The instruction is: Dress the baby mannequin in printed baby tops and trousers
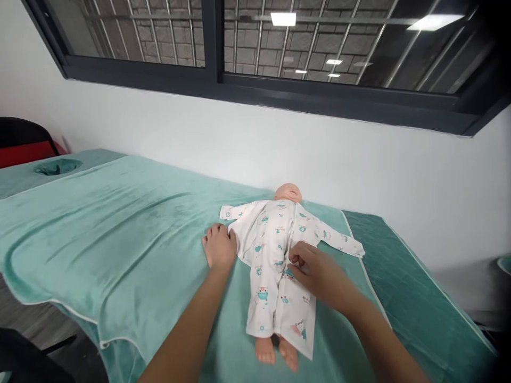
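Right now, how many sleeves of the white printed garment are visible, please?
2. One sleeve lies toward the picture's left, beyond the left hand; the other sleeve extends toward the picture's right, beyond the right hand. Neither is hidden.

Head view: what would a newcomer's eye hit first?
A pale-pink doll in a white, teal-printed cloth garment, lying near centre on a mint-green plush cover. Then the left hand at the garment's edge, right hand over it. Above, a dark-framed window with metal bars behind.
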The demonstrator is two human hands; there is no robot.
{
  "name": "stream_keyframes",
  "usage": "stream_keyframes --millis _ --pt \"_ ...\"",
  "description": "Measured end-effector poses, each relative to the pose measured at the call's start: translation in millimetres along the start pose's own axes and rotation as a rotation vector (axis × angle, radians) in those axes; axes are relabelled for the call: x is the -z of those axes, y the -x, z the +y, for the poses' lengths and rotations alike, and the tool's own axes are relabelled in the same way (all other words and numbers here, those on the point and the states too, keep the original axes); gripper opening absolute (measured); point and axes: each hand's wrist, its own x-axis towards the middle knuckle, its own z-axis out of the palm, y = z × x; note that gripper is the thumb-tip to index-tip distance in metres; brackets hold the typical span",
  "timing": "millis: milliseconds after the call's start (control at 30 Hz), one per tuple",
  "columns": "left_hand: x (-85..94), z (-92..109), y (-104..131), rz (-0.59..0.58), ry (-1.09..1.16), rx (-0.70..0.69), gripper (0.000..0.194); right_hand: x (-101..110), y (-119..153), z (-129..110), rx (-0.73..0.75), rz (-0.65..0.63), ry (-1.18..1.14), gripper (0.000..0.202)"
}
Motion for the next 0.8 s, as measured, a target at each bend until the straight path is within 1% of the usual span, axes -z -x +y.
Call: stream_keyframes --millis 67,100,133,167,200,267,333,400,467,500,567,667,733,800 --pt "-0.6 -0.1 0.0 0.007 0.004 -0.006 0.033 0.7 8.0 3.3 -0.007 -0.034 -0.099 0.007" --pt "-0.8 0.0 0.1 0.010 0.007 -0.009 0.033 1.5 10.9 4.6 -0.015 -0.027 -0.159 0.011" --pt "-0.9 0.1 0.3 0.012 0.009 -0.010 0.033 2.4 12.5 6.0 -0.029 0.008 -0.221 0.014" --pt "-1.1 0.3 0.5 0.013 0.009 -0.012 0.033 3.4 12.2 7.7 -0.051 0.074 -0.282 0.018" --pt "-1.2 0.6 0.7 0.013 0.006 -0.012 0.033 4.5 9.5 10.1 -0.080 0.167 -0.335 0.020" --pt "-1.7 1.2 1.0 0.012 -0.004 -0.009 0.033 6.7 -4.6 17.5 -0.164 0.374 -0.397 0.022" --pt "-2.2 1.8 0.9 0.015 -0.014 -0.003 0.033 7.6 -29.7 29.5 -0.255 0.530 -0.387 0.022" --pt "-2.4 2.1 0.4 0.019 -0.011 0.006 0.032 4.7 -60.4 45.0 -0.334 0.613 -0.329 0.019" --pt "-2.3 1.7 -0.3 0.020 0.013 0.015 0.031 -3.5 -88.1 60.9 -0.387 0.643 -0.266 0.018" --pt "-2.1 1.1 -0.6 0.019 0.032 0.020 0.031 -9.2 -98.4 68.0 -0.416 0.653 -0.274 0.019" --pt "-1.8 -0.9 -0.9 0.016 0.090 0.033 0.032 -21.6 -110.0 78.8 -0.448 0.667 -0.345 0.021" --pt "-1.3 -4.0 -1.6 0.000 0.274 0.090 0.034 -34.8 -109.8 86.5 -0.402 0.696 -0.390 0.024" --pt "-0.4 -2.8 -3.5 -0.015 0.470 0.136 0.035 -37.0 -105.4 87.3 -0.348 0.699 -0.371 0.027" --pt "2.5 4.0 -7.4 -0.017 0.679 0.148 0.037 -35.5 -102.2 86.0 -0.333 0.661 -0.400 0.030"
